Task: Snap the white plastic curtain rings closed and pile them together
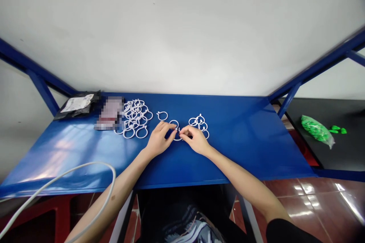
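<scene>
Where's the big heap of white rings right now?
In the head view, the big heap of white rings lies left of the left hand, beside a blurred packet.

Ring [178, 139]: thin, white, plastic, lying near flat just over the table [242, 140], pinched between my left hand [159, 138] and right hand [196, 139]; only its near arc shows.

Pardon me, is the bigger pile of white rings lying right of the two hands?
No, the bigger pile lies left of the left hand, which pinches one ring.

No legible text anywhere; white label [77, 103] on black bag [74, 114] too small.
</scene>
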Demonstrator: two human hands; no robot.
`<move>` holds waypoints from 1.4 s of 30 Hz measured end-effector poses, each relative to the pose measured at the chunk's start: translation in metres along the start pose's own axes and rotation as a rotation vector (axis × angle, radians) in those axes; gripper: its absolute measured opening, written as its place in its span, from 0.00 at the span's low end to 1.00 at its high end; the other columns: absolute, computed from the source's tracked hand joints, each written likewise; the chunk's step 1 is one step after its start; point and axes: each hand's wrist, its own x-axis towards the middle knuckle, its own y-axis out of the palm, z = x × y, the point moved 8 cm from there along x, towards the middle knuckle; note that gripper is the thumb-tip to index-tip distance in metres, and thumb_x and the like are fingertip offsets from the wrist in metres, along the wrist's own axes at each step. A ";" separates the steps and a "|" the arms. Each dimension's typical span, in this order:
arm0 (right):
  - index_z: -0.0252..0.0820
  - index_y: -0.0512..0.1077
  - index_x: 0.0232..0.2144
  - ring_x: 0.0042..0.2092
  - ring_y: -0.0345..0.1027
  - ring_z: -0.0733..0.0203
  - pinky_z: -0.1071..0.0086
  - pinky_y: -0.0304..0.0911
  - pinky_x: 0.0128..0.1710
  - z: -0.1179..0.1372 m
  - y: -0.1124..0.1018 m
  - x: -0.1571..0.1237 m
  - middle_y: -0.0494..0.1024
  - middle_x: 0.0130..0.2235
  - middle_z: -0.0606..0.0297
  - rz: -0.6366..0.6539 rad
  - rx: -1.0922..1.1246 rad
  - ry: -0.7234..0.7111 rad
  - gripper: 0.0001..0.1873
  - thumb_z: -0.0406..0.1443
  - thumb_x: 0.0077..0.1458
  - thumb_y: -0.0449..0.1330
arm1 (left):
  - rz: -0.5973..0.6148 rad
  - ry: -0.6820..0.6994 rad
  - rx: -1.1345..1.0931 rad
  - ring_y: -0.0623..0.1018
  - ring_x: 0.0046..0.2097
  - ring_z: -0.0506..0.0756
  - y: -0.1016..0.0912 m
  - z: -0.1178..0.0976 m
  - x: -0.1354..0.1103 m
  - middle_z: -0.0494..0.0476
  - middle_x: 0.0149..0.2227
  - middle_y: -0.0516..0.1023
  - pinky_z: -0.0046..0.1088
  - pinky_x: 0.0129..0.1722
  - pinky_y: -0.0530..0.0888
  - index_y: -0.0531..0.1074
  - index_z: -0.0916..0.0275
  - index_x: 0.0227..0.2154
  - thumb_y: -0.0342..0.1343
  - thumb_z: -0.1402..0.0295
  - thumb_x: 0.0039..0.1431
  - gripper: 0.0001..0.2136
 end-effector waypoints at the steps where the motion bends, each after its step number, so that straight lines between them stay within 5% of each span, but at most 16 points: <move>1: 0.44 0.72 0.37 0.32 0.74 0.62 0.66 0.71 0.37 -0.001 0.000 -0.001 0.79 0.32 0.67 0.001 0.005 -0.004 0.07 0.41 0.62 0.61 | 0.016 -0.028 -0.025 0.78 0.42 0.56 0.001 0.002 0.000 0.57 0.38 0.82 0.36 0.45 0.77 0.76 0.59 0.43 0.55 0.66 0.67 0.07; 12: 0.45 0.73 0.40 0.37 0.78 0.60 0.65 0.73 0.40 0.005 -0.003 -0.003 0.82 0.35 0.66 -0.069 -0.056 -0.033 0.09 0.44 0.65 0.61 | 0.062 -0.242 -0.467 0.79 0.36 0.56 0.007 0.020 0.002 0.56 0.35 0.85 0.35 0.40 0.77 0.84 0.55 0.38 0.63 0.57 0.61 0.09; 19: 0.47 0.77 0.42 0.39 0.77 0.57 0.62 0.71 0.44 0.015 -0.005 -0.006 0.82 0.38 0.64 -0.096 -0.178 -0.120 0.09 0.42 0.68 0.58 | 0.045 -0.369 -0.528 0.79 0.32 0.53 0.014 0.034 -0.005 0.55 0.31 0.83 0.29 0.34 0.75 0.84 0.60 0.36 0.66 0.57 0.58 0.11; 25: 0.47 0.77 0.43 0.44 0.76 0.55 0.59 0.71 0.48 0.031 -0.002 -0.012 0.82 0.41 0.61 -0.075 -0.393 -0.296 0.13 0.41 0.72 0.52 | 0.072 -0.354 -0.603 0.80 0.33 0.54 0.018 0.029 -0.004 0.57 0.33 0.84 0.30 0.34 0.75 0.84 0.60 0.34 0.67 0.58 0.57 0.11; 42: 0.40 0.75 0.43 0.40 0.73 0.57 0.63 0.71 0.42 0.054 0.002 -0.017 0.80 0.39 0.59 0.029 -0.532 -0.454 0.13 0.35 0.73 0.50 | 0.062 -0.324 -0.751 0.77 0.33 0.54 0.017 0.021 -0.005 0.56 0.29 0.83 0.32 0.38 0.74 0.83 0.58 0.28 0.71 0.63 0.53 0.06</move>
